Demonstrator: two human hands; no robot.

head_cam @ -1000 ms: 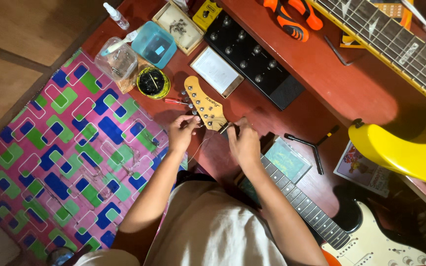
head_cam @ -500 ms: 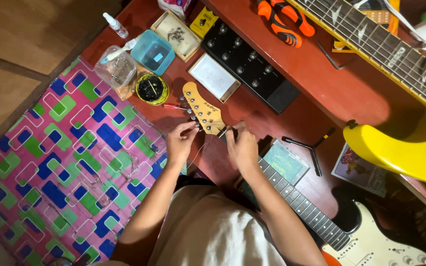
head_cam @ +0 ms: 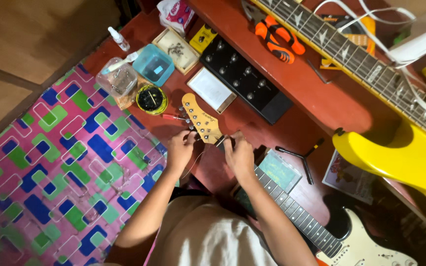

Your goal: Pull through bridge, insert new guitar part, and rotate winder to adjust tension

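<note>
An electric guitar lies across my lap, its maple headstock (head_cam: 202, 119) pointing up-left over the red floor and its dark fretboard neck (head_cam: 297, 216) running down to a cream body (head_cam: 366, 249). My left hand (head_cam: 180, 149) pinches at the tuning pegs on the headstock's lower edge, with a thin string trailing below it. Just right of it, my right hand (head_cam: 239, 155) presses on the neck near the nut, fingers closed over the strings.
A black pedal unit (head_cam: 245, 79), a white box (head_cam: 211, 89), a round tin (head_cam: 152, 99), a teal box (head_cam: 153, 64) and a clear jar (head_cam: 117, 79) sit above the headstock. A yellow guitar (head_cam: 395, 152) lies right, orange pliers (head_cam: 277, 37) above. A patterned mat (head_cam: 60, 172) covers the left.
The view has shifted, so everything sits lower in frame. Both hands stay at the headstock and nut with only small finger movements.
</note>
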